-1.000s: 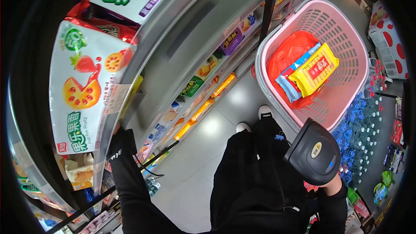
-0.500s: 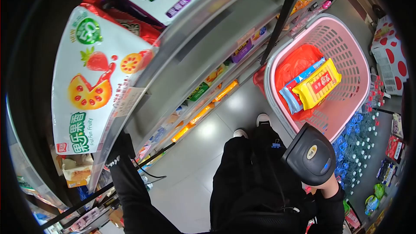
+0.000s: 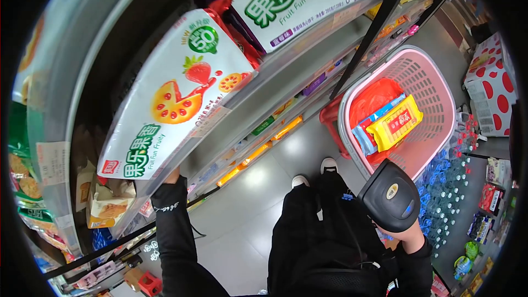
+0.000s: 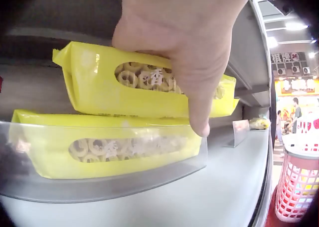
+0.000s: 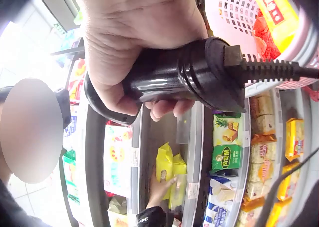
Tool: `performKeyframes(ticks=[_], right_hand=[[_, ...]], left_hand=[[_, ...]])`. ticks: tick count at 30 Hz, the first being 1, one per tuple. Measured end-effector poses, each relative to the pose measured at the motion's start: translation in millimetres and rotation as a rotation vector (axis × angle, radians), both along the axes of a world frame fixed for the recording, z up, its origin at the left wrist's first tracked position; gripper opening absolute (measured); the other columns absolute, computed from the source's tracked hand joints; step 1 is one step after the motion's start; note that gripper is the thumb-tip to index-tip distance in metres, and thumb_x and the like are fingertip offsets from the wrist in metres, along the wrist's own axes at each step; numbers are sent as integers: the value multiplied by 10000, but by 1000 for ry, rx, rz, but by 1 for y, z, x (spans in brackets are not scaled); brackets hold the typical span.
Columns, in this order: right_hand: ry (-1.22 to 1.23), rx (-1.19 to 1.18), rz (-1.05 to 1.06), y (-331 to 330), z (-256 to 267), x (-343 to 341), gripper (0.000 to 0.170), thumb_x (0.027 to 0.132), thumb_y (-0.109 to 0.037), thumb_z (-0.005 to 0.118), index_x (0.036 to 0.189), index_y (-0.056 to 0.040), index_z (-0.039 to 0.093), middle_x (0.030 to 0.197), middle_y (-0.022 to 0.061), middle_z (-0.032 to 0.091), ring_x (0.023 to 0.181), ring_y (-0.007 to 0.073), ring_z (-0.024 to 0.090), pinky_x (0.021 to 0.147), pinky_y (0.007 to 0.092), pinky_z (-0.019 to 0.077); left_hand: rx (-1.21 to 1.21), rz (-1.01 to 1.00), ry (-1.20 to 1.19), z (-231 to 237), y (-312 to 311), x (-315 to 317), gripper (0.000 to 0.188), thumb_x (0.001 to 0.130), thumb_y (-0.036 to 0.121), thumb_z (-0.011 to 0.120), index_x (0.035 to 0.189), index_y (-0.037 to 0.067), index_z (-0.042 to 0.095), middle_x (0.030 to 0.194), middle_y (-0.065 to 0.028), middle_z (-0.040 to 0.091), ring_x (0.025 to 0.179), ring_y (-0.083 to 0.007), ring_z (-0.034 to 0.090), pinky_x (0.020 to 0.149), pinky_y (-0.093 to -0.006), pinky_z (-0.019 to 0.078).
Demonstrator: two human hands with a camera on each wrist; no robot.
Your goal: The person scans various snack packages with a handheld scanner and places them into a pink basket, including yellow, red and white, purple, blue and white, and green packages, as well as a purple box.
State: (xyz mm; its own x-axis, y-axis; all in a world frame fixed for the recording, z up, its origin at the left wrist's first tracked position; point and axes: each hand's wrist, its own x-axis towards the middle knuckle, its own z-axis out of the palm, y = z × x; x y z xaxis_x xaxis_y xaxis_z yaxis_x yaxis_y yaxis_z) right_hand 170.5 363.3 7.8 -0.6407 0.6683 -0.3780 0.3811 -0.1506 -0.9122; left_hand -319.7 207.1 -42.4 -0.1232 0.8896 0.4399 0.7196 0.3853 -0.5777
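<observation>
Your left hand (image 4: 187,48) grips the upper yellow packet (image 4: 89,82), one of two. The lower yellow packet (image 4: 47,152) lies at 7 o'clock from it; the head view shows neither, only a bit of that hand at 8 o'clock under the shelf edge (image 3: 184,149), hidden half a second ago. Your right hand (image 5: 134,23) clasps one black scanner (image 3: 388,195), at 4 o'clock. The pink basket (image 3: 437,104), at 3 o'clock, now appears lower in view, holding one blue packet (image 3: 364,135), one yellow-and-red packet (image 3: 396,124) and a red bag (image 3: 382,96).
</observation>
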Motion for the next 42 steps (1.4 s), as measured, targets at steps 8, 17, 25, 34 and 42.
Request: performKeyframes(ticks=[8,17,25,34,42], right_hand=[[-16,196,61,-3,-9,16,753,538,-146,744,1187,3,393,1152,117,486,1060,213,472,906,330,358],[-98,191,97,-11,24,31,711,530,-149,741,1153,5,435,1107,119,523,1039,218,494,896,334,369],[104,119,-75,-32,112,25,713,529,-108,759,1150,18,434,1084,108,535,978,171,517,853,306,398],[16,288,264,-39,133,-15,490,549,-123,705,988,10,532,883,154,597,812,280,587,726,320,445],[-149,410,446,-17,131,-11,426,573,-136,652,963,-7,537,864,176,579,803,326,565,705,348,441]], left_hand=[[-67,75,-764,17,24,44,475,651,176,698,1093,94,544,1167,-103,486,1014,-278,504,819,-377,413],[16,-517,-767,74,14,146,432,635,162,646,1056,161,547,1190,-152,460,1091,-356,443,905,-434,346],[467,-194,-2640,85,-18,229,590,719,157,674,1209,32,370,1147,-103,497,1030,-198,507,875,-325,405],[189,27,-3097,81,-6,201,584,789,167,598,1273,61,289,1164,-74,493,1054,-176,488,877,-309,396],[-228,44,-2905,115,17,211,541,764,197,631,1209,54,357,1140,-81,516,1019,-165,514,865,-298,392]])
